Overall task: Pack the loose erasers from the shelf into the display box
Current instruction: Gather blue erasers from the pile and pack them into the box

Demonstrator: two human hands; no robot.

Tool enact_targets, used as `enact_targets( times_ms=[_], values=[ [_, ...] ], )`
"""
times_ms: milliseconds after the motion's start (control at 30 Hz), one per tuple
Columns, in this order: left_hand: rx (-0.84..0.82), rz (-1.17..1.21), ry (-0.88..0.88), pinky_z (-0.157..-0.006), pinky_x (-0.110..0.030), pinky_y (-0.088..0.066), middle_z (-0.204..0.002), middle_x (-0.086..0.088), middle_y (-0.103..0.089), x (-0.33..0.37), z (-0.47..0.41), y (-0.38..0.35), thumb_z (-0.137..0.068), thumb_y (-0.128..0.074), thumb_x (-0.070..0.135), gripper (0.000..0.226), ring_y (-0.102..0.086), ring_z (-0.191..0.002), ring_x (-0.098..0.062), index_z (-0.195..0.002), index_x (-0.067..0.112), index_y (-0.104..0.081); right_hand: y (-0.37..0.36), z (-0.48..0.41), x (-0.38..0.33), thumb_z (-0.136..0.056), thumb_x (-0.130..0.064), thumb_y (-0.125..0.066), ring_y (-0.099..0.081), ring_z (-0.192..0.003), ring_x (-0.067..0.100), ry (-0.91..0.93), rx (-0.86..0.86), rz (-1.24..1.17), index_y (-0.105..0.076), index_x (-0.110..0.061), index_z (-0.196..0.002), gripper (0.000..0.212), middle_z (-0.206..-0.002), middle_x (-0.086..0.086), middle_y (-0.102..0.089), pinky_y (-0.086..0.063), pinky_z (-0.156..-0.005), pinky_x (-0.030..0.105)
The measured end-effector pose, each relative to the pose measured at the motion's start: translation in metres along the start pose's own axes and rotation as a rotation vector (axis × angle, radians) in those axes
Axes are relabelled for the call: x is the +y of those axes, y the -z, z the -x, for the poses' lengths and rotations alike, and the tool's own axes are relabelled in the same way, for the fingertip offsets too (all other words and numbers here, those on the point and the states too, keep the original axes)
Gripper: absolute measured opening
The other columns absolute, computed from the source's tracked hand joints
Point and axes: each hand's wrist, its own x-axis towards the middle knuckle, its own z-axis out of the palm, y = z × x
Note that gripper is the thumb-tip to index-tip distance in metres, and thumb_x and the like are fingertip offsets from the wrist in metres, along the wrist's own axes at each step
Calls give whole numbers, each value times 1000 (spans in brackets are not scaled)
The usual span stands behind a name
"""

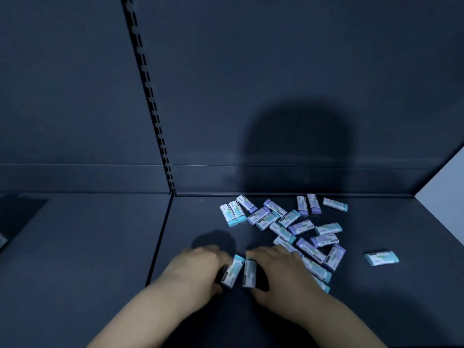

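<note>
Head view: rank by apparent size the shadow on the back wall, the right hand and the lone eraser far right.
Largest: shadow on the back wall.
Then the right hand, though nearness to the camera enlarges it.
Smallest: the lone eraser.

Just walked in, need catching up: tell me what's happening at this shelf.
A person's left hand holds a teal-tipped eraser and the right hand a second eraser, side by side on the shelf. The loose erasers lie scattered beyond the right hand, one lone eraser apart, farther right. No display box is in view.
</note>
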Motion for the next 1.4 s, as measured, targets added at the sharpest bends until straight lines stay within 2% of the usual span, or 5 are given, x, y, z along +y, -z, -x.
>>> enact_targets(
  times_ms=[167, 367, 1033, 1200, 1400],
  values=[
    [-29, -60, -55, -108, -27, -25, -145, 9, -28, 2, -15, -3, -82, -66, 37, 82, -27, -134, -15, -147, 33, -18, 3, -4, 5, -77, -53, -61, -22, -133, 14, -40, -41, 13, -23, -30, -145, 81, -144, -9, -32, -19, -111, 32],
    [7, -51, -57, -102, -30, -35, -129, 2, -43, 9, -27, -3, -74, -72, 42, 68, -39, -123, -18, -133, 25, -43, 5, -8, 2, -74, -52, -65, -31, -120, 17, -55, -47, 6, -41, -26, -133, 69, -126, -2, -41, -31, -102, 29],
    [332, 45, -155, -101, -24, -28, -131, 9, -41, -12, 0, -16, -79, -60, 44, 65, -38, -120, -12, -138, 26, -39, 4, -10, -17, -72, -53, -67, -30, -116, 9, -15, 91, -24, -37, -32, -133, 72, -127, -12, -38, -27, -99, 20],
    [402, -136, -96, -71, -27, -52, -92, 5, -64, -19, 10, -17, -38, -85, 54, 75, -64, -83, -15, -102, 19, -69, 3, -10, -24, -74, -52, -67, -29, -120, 11, 42, 143, 8, -35, -29, -137, 74, -129, -10, -38, -25, -102, 21],
    [476, -220, 20, -76, -28, -51, -87, 1, -64, -13, 35, -21, -37, -84, 53, 72, -63, -79, -20, -97, 16, -70, 7, -7, -31, -71, -50, -69, -35, -117, 15, 190, 151, 13, -45, -25, -128, 66, -123, -7, -44, -31, -100, 26]
  ],
)
